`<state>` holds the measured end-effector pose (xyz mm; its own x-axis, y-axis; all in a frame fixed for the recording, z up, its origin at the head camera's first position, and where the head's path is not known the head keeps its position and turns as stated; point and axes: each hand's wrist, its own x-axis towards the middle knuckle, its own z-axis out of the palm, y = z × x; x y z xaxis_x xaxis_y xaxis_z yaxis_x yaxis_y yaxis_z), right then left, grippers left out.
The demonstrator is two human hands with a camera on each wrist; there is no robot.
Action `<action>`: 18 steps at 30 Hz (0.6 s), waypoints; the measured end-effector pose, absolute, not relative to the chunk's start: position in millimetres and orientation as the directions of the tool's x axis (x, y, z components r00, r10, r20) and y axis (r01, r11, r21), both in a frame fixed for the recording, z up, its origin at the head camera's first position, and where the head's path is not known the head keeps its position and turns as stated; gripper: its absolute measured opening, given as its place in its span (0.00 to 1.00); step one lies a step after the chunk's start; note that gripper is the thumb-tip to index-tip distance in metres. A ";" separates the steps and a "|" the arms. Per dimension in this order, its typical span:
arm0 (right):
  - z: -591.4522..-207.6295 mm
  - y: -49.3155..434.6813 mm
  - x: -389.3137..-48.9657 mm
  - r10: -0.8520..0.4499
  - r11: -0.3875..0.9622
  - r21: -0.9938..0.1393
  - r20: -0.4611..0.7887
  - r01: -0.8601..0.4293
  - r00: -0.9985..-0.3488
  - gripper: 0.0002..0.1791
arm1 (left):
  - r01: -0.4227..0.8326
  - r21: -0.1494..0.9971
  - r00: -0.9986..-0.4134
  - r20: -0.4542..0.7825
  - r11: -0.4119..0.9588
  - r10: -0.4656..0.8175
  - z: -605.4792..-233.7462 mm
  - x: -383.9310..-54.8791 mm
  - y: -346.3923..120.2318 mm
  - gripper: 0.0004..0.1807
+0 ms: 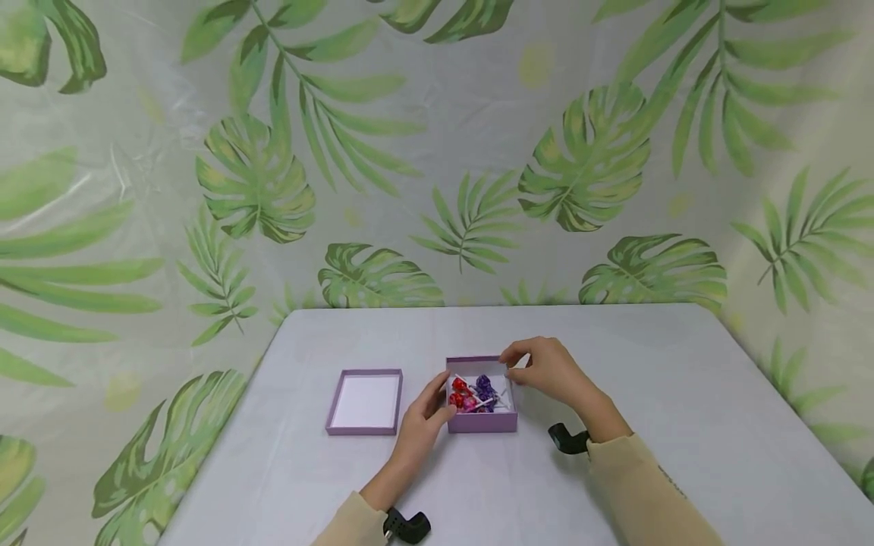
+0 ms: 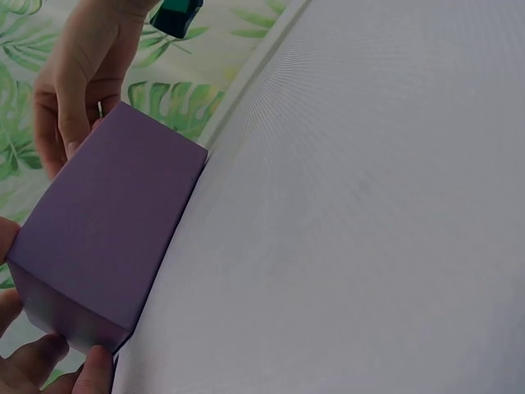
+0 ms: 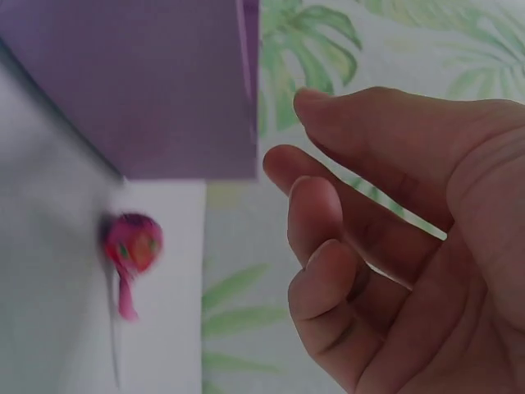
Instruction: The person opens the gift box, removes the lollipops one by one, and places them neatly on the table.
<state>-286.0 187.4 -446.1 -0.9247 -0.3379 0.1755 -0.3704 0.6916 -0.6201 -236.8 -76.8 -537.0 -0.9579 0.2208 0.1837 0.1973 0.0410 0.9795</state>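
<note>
Head view: one rectangular purple cardboard box [image 1: 482,423] of several red and purple lollipops [image 1: 470,403], one shallow purple lid [image 1: 365,402] to its left. Left hand [image 1: 419,425] grips the box; right hand [image 1: 549,371], empty, fingers parted, is beside it.

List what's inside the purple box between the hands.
Purple box: red, pink and purple wrapped lollipops with white sticks. Anything beneath them or low behind the front wall is hidden.

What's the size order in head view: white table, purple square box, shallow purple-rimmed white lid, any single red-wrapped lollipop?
1. White table
2. Purple square box and shallow purple-rimmed white lid: look alike, not ranked
3. Single red-wrapped lollipop
</note>
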 end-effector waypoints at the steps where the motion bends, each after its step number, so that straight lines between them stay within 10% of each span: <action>1: -448.0 183.9 -285.3 -0.351 0.687 -0.620 0.174 -0.379 -0.920 0.11 | 0.201 0.979 -0.957 0.186 0.046 0.222 -538.1 -236.9 -77.1 0.32; 18: -464.9 148.2 -278.9 -0.404 0.730 -0.580 0.062 -0.363 -0.913 0.10 | 0.222 0.973 -0.952 0.203 0.065 0.228 -534.5 -236.3 -77.8 0.32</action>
